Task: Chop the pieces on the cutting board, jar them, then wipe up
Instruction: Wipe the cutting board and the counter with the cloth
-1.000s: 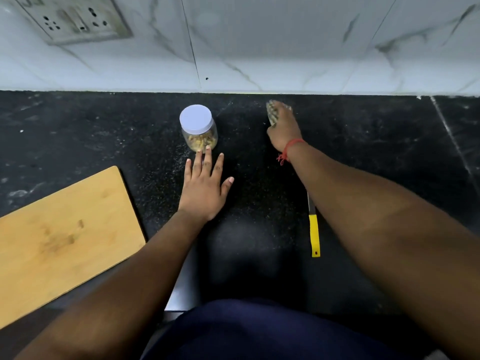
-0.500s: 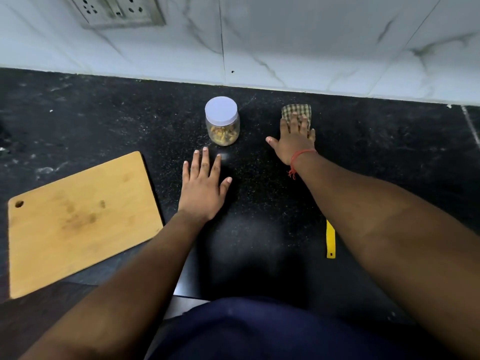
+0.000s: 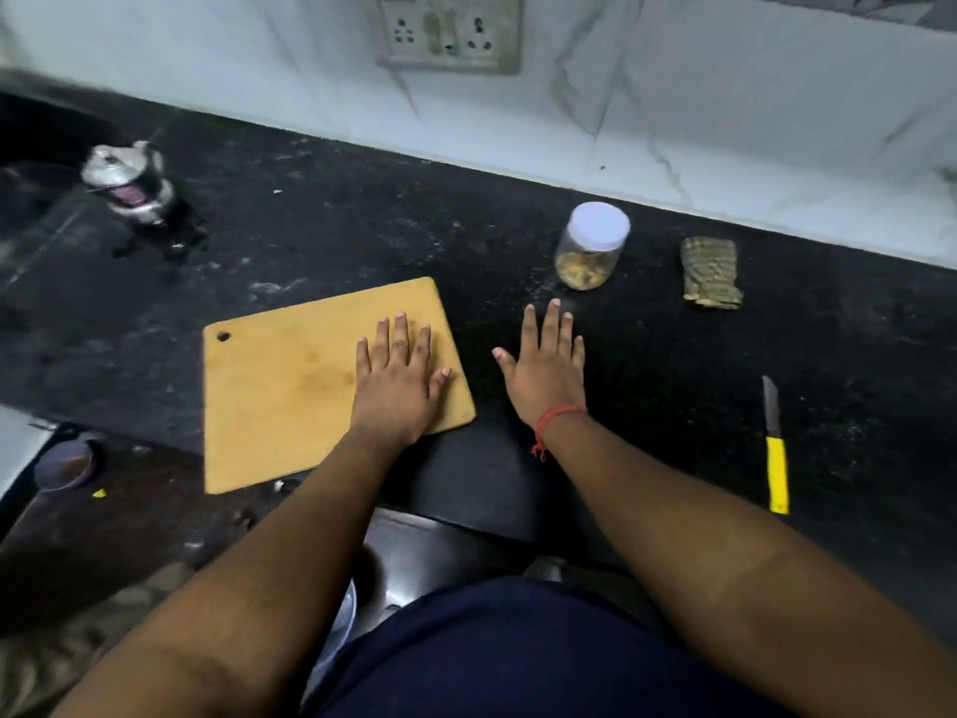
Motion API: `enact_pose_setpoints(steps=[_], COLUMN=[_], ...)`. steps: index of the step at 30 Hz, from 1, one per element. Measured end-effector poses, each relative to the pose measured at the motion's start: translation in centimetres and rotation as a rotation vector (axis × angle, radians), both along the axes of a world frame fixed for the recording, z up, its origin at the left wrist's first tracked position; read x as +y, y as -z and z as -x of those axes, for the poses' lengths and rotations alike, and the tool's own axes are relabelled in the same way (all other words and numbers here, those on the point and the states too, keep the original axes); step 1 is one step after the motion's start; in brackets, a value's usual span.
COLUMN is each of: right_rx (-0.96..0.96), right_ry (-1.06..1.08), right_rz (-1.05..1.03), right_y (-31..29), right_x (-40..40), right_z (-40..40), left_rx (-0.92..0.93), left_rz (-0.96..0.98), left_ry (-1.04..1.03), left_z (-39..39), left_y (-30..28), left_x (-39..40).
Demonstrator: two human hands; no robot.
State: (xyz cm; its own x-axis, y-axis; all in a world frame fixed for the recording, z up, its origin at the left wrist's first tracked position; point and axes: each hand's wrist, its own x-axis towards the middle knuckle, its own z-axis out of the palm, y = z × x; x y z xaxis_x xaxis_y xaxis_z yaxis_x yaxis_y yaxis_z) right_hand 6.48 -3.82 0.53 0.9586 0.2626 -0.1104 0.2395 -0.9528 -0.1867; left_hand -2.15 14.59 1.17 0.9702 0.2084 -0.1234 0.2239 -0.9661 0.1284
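Your left hand (image 3: pixel 396 378) lies flat, fingers straight and slightly spread, palm down on the right part of the bare rectangular wooden cutting board (image 3: pixel 290 386), gripping nothing. Your right hand (image 3: pixel 544 362), a red thread tied at its wrist, lies flat too, fingers splayed on the speckled black stone countertop (image 3: pixel 673 365) just right of the board's edge, holding nothing either. Straight ahead of those right fingertips stands the clear plastic jar with the white screw lid (image 3: pixel 590 246), lid on, brownish chopped pieces sitting in its bottom. To the jar's right, near the wall, the folded green checked cloth (image 3: pixel 710 272) lies apart from your hand. Further right and nearer to you, the knife with the yellow handle (image 3: pixel 774 443) lies on the counter, blade pointing away from you, well clear of your right hand. Off to your far left, a blurred shiny metal vessel (image 3: pixel 129 186) stands on the counter. On the white marbled wall above, a grimy switch-and-socket plate (image 3: pixel 449 33).
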Motion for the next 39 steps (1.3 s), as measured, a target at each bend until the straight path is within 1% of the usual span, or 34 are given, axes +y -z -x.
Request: enact_pose_setpoints(steps=[5,9,14,16,18,23,25,28,31,39], right_rx=[0.1,0.161,0.076,0.054,0.065,0.095,0.081,0.045,0.033,0.023], right_ry=[-0.069,-0.006,0.069,0.085,0.12,0.204,0.256,0.323,0.409,0.625], right_rz=[-0.018,0.001,0.049,0.053,0.024,-0.082,-0.134,-0.213,-0.258,-0.224], right_y=[-0.1,0.1,-0.2,-0.4,-0.5,-0.9,-1.1,-1.5,-2.1,-3.3], right_x=[7.9,11.5,13.1,13.6,14.0,14.1,13.3,10.8,6.8,-7.3], right_z=[2.6,3.6,4.0,4.0,4.0,4.4,4.7,5.3,5.7,6.2], left_rx=[0.032,0.072,0.077,0.027,-0.062,-0.203,-0.263,-0.347,-0.362,-0.228], left_rz=[0.012,0.051,0.322,0.383,0.443,0.688,0.737,0.721,0.742,0.753], left_ry=[-0.155,-0.304,-0.497,-0.529,-0.572,-0.848,-0.915,-0.902,-0.834,-0.59], left_z=[6.4,10.3,10.9,10.7,10.3,8.6,7.8,6.5,4.8,0.7], left_y=[-0.1,0.5,1.0,0.8,0.3,-1.3,-1.8,-2.8,-3.7,-3.0], left_x=[9.3,14.4,16.6,16.6,16.6,17.2,16.7,14.7,11.2,-1.4])
